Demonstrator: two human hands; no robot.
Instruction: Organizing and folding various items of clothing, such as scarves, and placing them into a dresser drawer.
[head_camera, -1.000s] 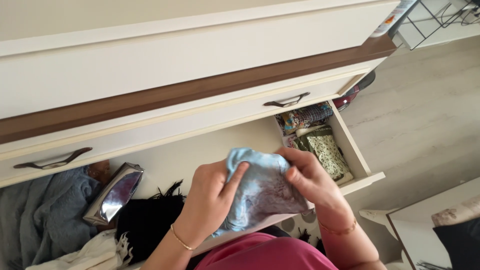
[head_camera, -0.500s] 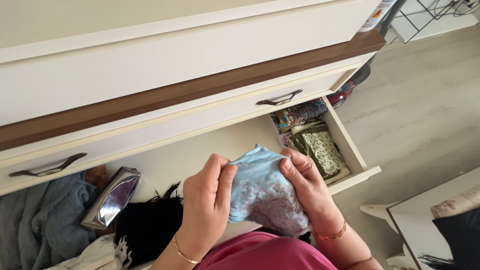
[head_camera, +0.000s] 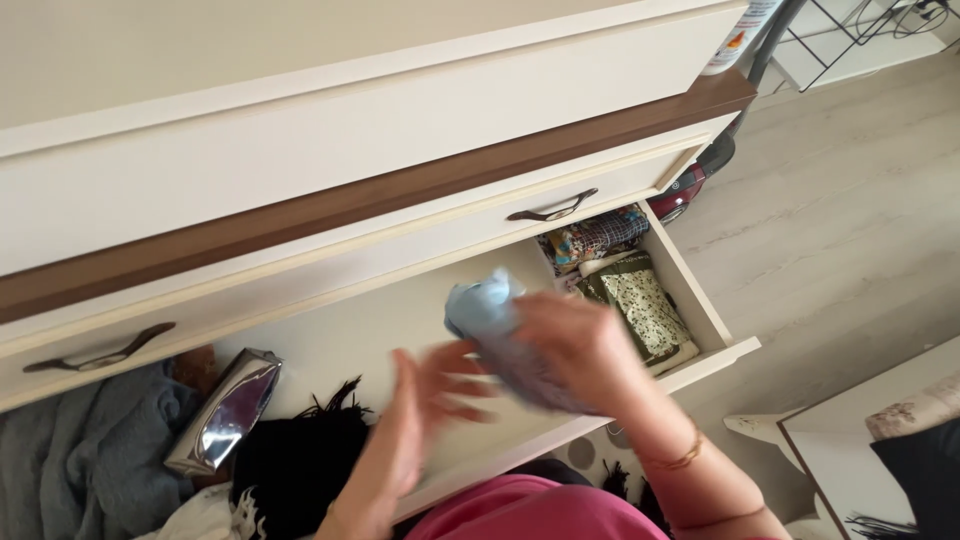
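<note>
A folded light-blue cloth (head_camera: 482, 308) is held over the open lower drawer (head_camera: 735, 348) of a cream dresser. My right hand (head_camera: 572, 350) is shut on it, blurred by motion. My left hand (head_camera: 425, 405) is off the cloth, fingers spread, just to its lower left above the drawer's bare bottom. Both wrists wear thin gold bracelets. At the drawer's right end lie a folded green patterned cloth (head_camera: 640, 305) and a multicoloured patterned cloth (head_camera: 592, 238).
In the drawer's left part are a silver pouch (head_camera: 225, 410), a black fringed cloth (head_camera: 295, 450), a grey-blue knit (head_camera: 80, 460) and a white fabric. A closed drawer with dark metal handles (head_camera: 550, 212) sits above. Pale wood floor lies to the right.
My left hand has let go of the blue cloth and opened. My right hand has carried the cloth up and left, toward the drawer's middle.
</note>
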